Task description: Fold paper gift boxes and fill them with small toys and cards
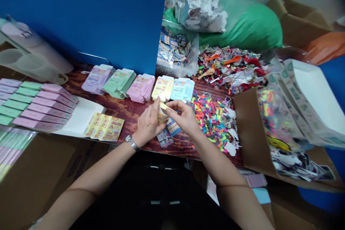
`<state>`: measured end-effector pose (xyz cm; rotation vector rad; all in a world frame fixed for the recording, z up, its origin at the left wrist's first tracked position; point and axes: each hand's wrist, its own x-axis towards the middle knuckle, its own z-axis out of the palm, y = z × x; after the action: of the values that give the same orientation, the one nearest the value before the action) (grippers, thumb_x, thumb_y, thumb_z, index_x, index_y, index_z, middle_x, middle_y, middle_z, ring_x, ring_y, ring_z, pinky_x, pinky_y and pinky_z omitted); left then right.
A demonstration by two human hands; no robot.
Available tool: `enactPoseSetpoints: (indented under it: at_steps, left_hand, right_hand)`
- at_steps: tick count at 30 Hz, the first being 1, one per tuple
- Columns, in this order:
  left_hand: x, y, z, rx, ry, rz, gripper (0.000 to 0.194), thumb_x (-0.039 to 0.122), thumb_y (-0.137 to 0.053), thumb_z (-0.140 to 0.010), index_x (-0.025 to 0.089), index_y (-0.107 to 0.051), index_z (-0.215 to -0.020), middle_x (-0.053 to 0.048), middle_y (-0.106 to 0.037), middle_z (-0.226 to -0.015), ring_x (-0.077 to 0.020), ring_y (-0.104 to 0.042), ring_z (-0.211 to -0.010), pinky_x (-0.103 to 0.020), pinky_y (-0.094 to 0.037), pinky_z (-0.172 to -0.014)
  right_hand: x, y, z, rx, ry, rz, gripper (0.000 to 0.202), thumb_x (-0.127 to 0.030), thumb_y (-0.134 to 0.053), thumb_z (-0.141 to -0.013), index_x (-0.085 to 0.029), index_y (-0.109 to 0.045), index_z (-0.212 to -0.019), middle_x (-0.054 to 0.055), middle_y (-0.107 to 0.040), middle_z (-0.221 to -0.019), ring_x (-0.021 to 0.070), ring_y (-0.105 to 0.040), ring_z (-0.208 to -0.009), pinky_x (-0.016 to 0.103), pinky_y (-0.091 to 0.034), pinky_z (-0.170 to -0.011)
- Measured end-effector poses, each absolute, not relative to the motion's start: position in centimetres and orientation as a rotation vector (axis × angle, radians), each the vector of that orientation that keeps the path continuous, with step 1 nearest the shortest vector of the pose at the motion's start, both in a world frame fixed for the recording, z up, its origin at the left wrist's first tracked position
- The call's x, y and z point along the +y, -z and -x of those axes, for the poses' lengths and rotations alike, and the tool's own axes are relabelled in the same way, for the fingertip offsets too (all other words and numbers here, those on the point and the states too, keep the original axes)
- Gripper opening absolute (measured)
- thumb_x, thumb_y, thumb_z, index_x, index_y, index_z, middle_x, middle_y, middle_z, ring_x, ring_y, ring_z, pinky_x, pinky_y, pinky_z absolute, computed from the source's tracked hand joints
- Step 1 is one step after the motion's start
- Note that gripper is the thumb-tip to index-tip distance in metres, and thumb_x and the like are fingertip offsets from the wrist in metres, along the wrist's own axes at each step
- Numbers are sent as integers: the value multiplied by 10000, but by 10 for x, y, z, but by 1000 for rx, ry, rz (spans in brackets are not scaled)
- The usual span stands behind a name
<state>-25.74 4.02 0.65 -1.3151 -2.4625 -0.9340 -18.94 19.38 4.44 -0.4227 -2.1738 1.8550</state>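
Observation:
Over the middle of the table, my left hand (148,119) is closed around a small yellow printed box (162,115). My right hand (184,116) pinches the box's upper flap from the other side. Fingers cover much of the box. Beneath the hands lie printed cards (165,138), partly hidden. Just beyond are stacks of flat yellow boxes (163,88) and flat blue boxes (182,89). Three or so yellow boxes (105,127) lie overlapping near the front edge, left of my left wrist.
Flat pink (141,87), green (119,82) and purple boxes (97,78) stand farther left. A white tray (83,115) holds rows of filled-out boxes. Colourful small pieces (212,122) spread right of my hands, beside a cardboard box (250,129). A blue panel (81,14) rises behind.

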Motion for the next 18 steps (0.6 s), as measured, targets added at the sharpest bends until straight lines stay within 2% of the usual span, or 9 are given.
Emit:
enactPoseSetpoints:
  at_steps: [3,6,10,12,14,16,18]
  left_hand:
    - [43,-7,256,-2471,830,1292,934,360,-632,-843,75,-81,-1541,-159,-571,-1139,-264,-593,-989,-324,-508,-790]
    - [43,-11,256,-2483,653,1259,982,382,-612,-839,32,-16,-1536,-164,-559,-1096,-261,-581,-933,-314,-495,-719]
    - [41,-15,255,-2537,457,1274,1033,423,-593,-832,-10,45,-1519,-190,-537,-1123,-273,-563,-933,-319,-484,-680]
    - [40,-15,252,-2538,397,1304,1035,429,-586,-831,-21,48,-1514,-202,-528,-1152,-282,-555,-942,-332,-487,-686]
    - [41,-14,249,-2545,362,1318,1013,418,-572,-839,-20,43,-1514,-202,-530,-1157,-281,-553,-930,-336,-484,-675]
    - [41,-14,248,-2573,357,1321,958,381,-539,-861,-3,42,-1519,-197,-534,-1159,-272,-556,-914,-329,-477,-663]
    - [40,-16,253,-2573,383,1354,899,369,-520,-886,45,12,-1535,-201,-524,-1203,-279,-561,-952,-342,-486,-717]
  right_hand:
    - [189,-48,184,-2340,-1451,326,208,-343,-639,-885,-182,-715,-992,40,-679,-969,136,-646,-886,242,-546,-772]
    - [182,-47,177,-2397,-1161,191,242,-280,-530,-963,-224,-706,-1119,30,-677,-1090,155,-649,-1013,284,-544,-911]
    - [168,-32,167,-2368,-939,155,445,-214,-421,-1006,-233,-480,-1447,25,-592,-1291,160,-602,-1173,310,-501,-1056]
    - [161,-23,163,-2374,-867,177,506,-209,-400,-1011,-213,-374,-1517,43,-565,-1325,173,-584,-1207,334,-485,-1086]
    - [155,-18,160,-2396,-847,178,515,-221,-379,-1015,-190,-351,-1529,60,-539,-1353,183,-557,-1246,348,-473,-1105]
    - [156,-14,161,-2409,-913,171,492,-245,-385,-1015,-175,-402,-1501,67,-508,-1386,183,-520,-1290,346,-452,-1132]
    - [164,-11,164,-2400,-1081,214,450,-293,-436,-1002,-173,-487,-1434,72,-514,-1384,181,-520,-1289,341,-442,-1141]
